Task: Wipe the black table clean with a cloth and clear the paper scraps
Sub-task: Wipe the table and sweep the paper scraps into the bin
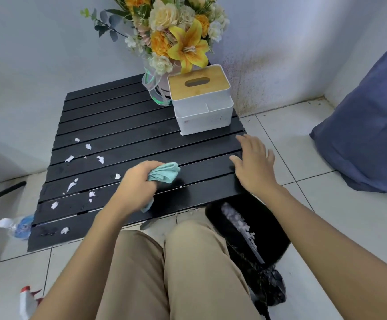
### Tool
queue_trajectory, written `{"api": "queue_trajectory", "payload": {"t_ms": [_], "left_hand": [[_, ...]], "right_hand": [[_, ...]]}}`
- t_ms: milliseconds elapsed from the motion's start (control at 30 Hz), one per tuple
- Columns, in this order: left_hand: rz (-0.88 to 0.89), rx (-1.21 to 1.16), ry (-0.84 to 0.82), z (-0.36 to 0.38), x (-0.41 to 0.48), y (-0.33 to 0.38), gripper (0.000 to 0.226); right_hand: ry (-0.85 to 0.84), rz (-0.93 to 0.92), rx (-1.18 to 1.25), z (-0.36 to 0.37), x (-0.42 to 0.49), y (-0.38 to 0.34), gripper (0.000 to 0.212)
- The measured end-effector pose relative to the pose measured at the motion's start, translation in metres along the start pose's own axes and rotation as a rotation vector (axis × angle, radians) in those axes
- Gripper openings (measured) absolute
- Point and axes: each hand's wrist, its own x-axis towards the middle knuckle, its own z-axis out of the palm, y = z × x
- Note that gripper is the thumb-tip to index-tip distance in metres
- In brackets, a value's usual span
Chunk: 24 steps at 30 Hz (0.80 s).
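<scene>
Where everything sits, table (109, 116): black, glossy slats running left-right.
Right hand (254, 162): fingers straight, spread at table's right edge, holding nothing.
Left hand (137, 179): fingers curled round cloth (164, 173).
Cloth: mint, bunched, mid-table, pointing right.
Paper scraps (70, 185): white, scattered over left half.

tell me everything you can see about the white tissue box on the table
The tissue box is a white, plastic-looking box with rounded corners and a light wooden lid cut with an oval slot; no tissue sticks out. Lower open compartments at its front are split by a divider. Faint smudges mark its front wall. It stands upright at the far right corner of the black table, beside the flower bouquet, with a small paper scrap at its front left foot.
</scene>
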Motion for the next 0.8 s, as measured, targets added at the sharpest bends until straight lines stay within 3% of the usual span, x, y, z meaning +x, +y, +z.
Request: {"api": "queue_trajectory", "payload": {"t_ms": [100,167,267,333,400,433,500,567,667,800], "left_hand": [[0.015,0.191,-0.048,0.002,-0.006,-0.028,0.040],[0.021,0.230,0.020,0.020,-0.012,-0.031,0.045],[0.118,0.243,0.086,0.045,-0.013,-0.013,0.046],[0.124,0.113,0.004,0.048,-0.006,-0.001,0.040],[-0.008,-0.175,-0.146,0.033,0.006,0.001,0.018],[-0.074,-0.327,-0.168,0.021,0.009,-0.004,0.008],[-0.136,-0.407,-0.106,-0.002,0.014,-0.019,0.015],[-0.139,-0.265,-0.052,-0.012,0.012,-0.031,0.019],[-0.104,-0.011,-0.070,0.001,0.002,-0.033,0.005],[-0.034,0.071,-0.016,0.031,-0.004,-0.009,0.030]], "right_hand": [[-0.057,-0.051,-0.109,0.022,-0.012,-0.018,0.048],[-0.048,-0.068,-0.206,0.030,-0.017,-0.017,0.047],[-0.035,-0.058,-0.158,0.031,-0.015,-0.015,0.046],[-0.016,-0.059,-0.072,0.028,-0.013,-0.016,0.045],[0.046,-0.030,0.018,0.020,-0.014,-0.014,0.043],[0.070,-0.010,0.030,0.017,-0.016,-0.010,0.043],[0.077,0.032,-0.025,0.011,-0.019,-0.001,0.045],[0.044,0.048,-0.132,0.011,-0.025,0.007,0.048],[0.015,0.017,-0.225,0.016,-0.028,0.008,0.050],[0.007,0.027,-0.195,0.016,-0.027,0.007,0.049]]}}
